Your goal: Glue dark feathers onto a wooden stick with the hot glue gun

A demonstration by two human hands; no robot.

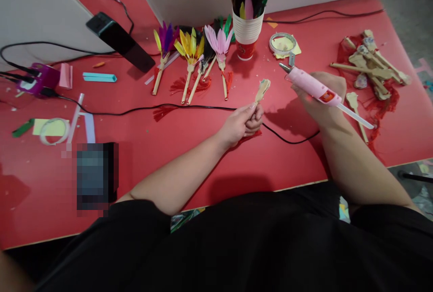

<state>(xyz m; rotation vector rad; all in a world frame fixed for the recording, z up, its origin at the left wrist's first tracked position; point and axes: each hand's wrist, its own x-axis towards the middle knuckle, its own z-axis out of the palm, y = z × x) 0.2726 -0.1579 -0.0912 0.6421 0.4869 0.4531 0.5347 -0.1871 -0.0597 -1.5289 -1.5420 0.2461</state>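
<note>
My left hand [242, 124] is closed round the handle of a small wooden stick [263, 90] with a wide, flat head. The head points up and away, and a red tassel [252, 137] hangs beneath my fingers. In my right hand [321, 98] is a pink glue gun [313, 85], its metal nozzle aimed left above the wooden head, apart from it. A clear glue stick [356, 116] pokes out of the gun's back end. Beyond my left hand lie several wooden sticks topped with feathers, among them a pink one [219, 42] and a yellow one [190, 51].
Paper cups [248, 28] holding dark feathers stand at the back. Bare wooden sticks with red tassels [375, 64] are heaped at right. A tape roll [283, 44], a black cable [203, 106], a purple charger [39, 79], a black device [120, 42] and a blurred phone [91, 175] lie around.
</note>
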